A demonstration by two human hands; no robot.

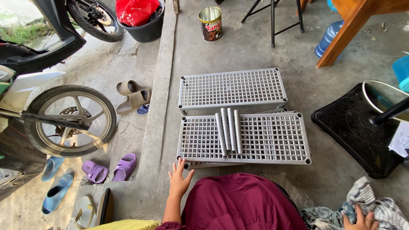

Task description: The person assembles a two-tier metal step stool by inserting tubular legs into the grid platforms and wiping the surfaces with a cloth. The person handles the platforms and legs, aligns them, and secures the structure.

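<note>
Grey plastic lattice shelf panels (243, 138) lie stacked on the concrete floor (238, 47), 4 grey tubes (228, 130) resting on top so they stay together. Left hand (179, 179) spread flat just beside the nearest panel's corner; right hand (363, 221) grips checked cloth (385, 211).

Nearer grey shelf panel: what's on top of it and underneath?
Four grey tubes lie on the shelf panel. Another panel's edge pokes out underneath; the rest is hidden.

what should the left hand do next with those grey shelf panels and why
Probably slide the left hand forward to grip the near corner of the front grey plastic grid shelf panel: its open fingers rest on the concrete just short of it, while four grey tubes lie loose on top.
</note>
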